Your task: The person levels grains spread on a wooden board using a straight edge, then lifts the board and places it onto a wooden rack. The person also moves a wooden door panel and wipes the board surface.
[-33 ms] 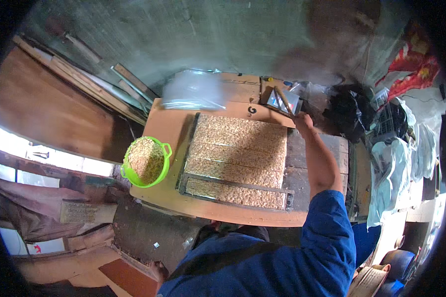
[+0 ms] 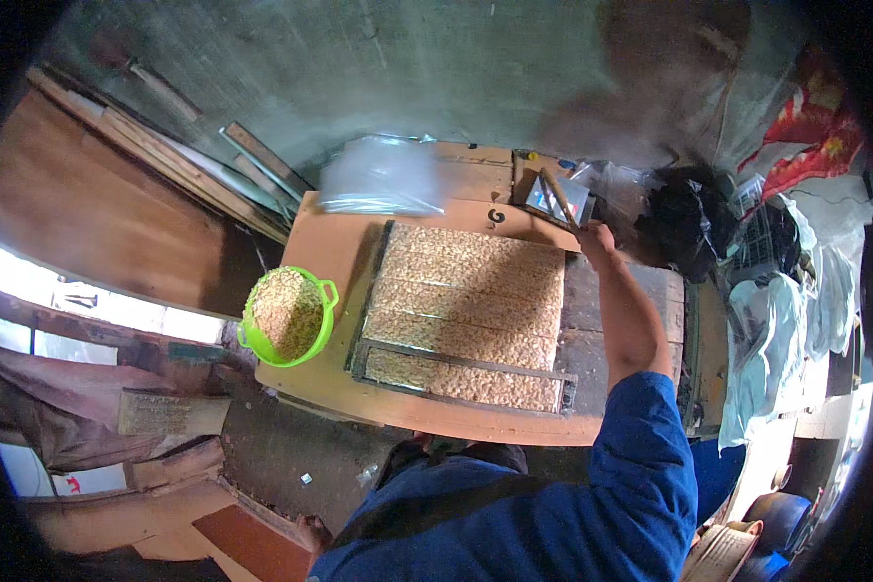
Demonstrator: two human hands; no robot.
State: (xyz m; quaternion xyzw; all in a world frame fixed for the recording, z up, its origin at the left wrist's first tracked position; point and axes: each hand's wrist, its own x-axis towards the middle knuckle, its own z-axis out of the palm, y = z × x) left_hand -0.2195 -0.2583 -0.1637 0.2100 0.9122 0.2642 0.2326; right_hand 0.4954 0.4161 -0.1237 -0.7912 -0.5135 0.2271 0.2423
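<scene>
My right hand (image 2: 597, 236) is closed on a wooden stick (image 2: 556, 189), which lies over a grey metal piece (image 2: 532, 199) at the back of the board (image 2: 466, 430). Below and left of it, several long slabs of pale, grainy pieces (image 2: 466, 291) lie side by side in a dark metal frame (image 2: 570, 396). A green two-handled bowl (image 2: 328, 296) stands on the left, heaped with similar pale pieces (image 2: 286, 306). My left hand (image 2: 312, 532) hangs low beside my body, its fingers curled; what they hold, if anything, is hidden.
Folded clear plastic sheets (image 2: 378, 175) lie at the back. Planks (image 2: 252, 165) lean at the left. Black bags (image 2: 679, 218), pale plastic bags (image 2: 766, 349) and red cloth (image 2: 815, 126) are at the right, with barrels (image 2: 776, 514) lower down.
My right hand and the stick have shifted very slightly to the right in the picture. Everything else looks almost the same.
</scene>
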